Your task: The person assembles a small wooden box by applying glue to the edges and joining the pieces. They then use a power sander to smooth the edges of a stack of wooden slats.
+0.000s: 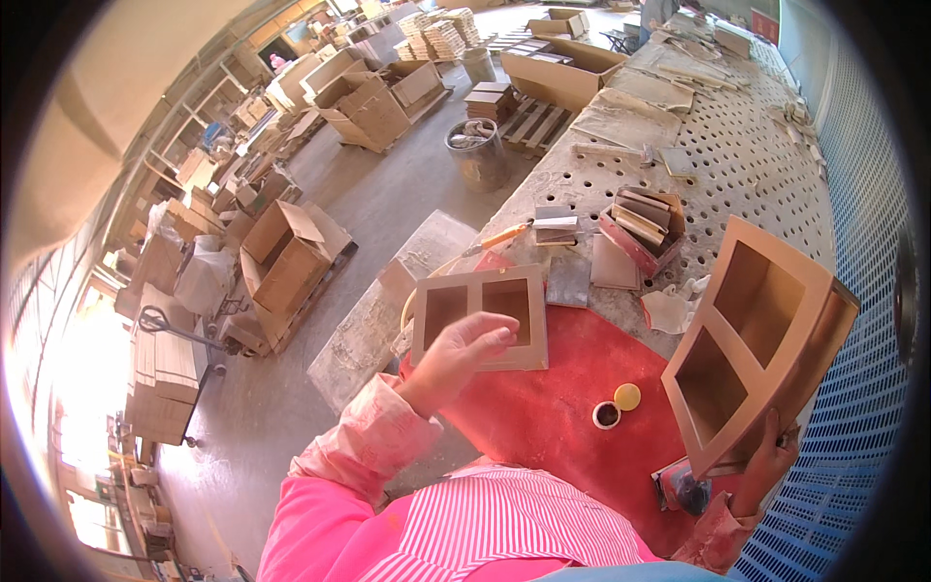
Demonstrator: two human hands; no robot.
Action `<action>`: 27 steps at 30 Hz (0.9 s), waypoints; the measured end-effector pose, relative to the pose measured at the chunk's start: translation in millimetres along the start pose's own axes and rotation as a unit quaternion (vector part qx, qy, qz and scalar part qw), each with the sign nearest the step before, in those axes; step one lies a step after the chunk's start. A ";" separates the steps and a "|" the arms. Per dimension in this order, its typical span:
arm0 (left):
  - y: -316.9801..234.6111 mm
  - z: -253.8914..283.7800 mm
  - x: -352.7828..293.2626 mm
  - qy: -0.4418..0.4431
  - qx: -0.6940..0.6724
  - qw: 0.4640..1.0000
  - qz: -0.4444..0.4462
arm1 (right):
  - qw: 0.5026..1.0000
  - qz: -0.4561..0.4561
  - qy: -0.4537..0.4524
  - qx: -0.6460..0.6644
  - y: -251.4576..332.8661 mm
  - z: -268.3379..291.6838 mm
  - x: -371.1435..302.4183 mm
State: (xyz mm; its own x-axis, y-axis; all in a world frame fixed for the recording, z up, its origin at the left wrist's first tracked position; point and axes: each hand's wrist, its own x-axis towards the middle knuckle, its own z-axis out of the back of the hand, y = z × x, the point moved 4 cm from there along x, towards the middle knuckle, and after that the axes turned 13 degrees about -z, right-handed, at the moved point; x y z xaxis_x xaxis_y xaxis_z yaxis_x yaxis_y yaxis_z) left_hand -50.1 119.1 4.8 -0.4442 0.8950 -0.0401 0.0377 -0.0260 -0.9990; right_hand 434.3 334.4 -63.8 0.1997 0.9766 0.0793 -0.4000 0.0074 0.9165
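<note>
A brown two-window wooden frame [535, 320] lies flat at the near left end of the workbench, partly on a red cloth [543, 407]. Above its near edge hovers my left hand [456, 359], fingers loosely stretched to the right, with no object visible in it. At the right, my right hand [771, 454] grips the lower edge of a second brown two-window wooden frame [713, 315], tilted up beside the blue mesh. That frame looks thick, and more edges show behind it; the right fingertips are partly hidden.
On the cloth stands a small open jar [606, 416] beside its yellow lid [627, 397]. Farther along are a box of sanding blocks [645, 228], grey pads [556, 225] and an orange-handled tool [504, 236]. Blue mesh [824, 466] borders the right; cartons [291, 257] stand on the floor at left.
</note>
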 end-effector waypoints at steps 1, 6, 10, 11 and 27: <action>-1.8 9.1 13.6 -0.002 0.025 1.000 0.013 | 1.000 -0.010 -0.005 0.007 -0.8 -0.3 1.3; 10.0 56.7 120.8 0.049 0.084 0.994 -0.039 | 0.998 -0.006 -0.057 -0.040 8.8 10.1 0.8; 60.9 105.1 260.5 0.068 0.329 0.935 -0.110 | 0.989 -0.020 -0.111 -0.100 17.3 16.6 -1.8; 81.4 113.1 293.2 0.090 0.369 0.921 -0.090 | 0.984 -0.046 -0.120 -0.122 19.7 19.3 -3.3; 229.8 -30.8 702.2 0.144 0.700 0.693 -0.100 | 0.941 -0.151 -0.228 -0.199 38.3 39.6 -7.2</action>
State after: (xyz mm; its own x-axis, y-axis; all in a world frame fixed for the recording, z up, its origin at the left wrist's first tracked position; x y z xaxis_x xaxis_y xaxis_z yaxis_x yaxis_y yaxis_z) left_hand -325.7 755.3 -252.2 -0.1101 0.9896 -0.0930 -0.9929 -0.1138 -0.0357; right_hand 453.0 319.1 -13.7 0.6850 0.7239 0.0826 -0.5492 0.4385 0.7114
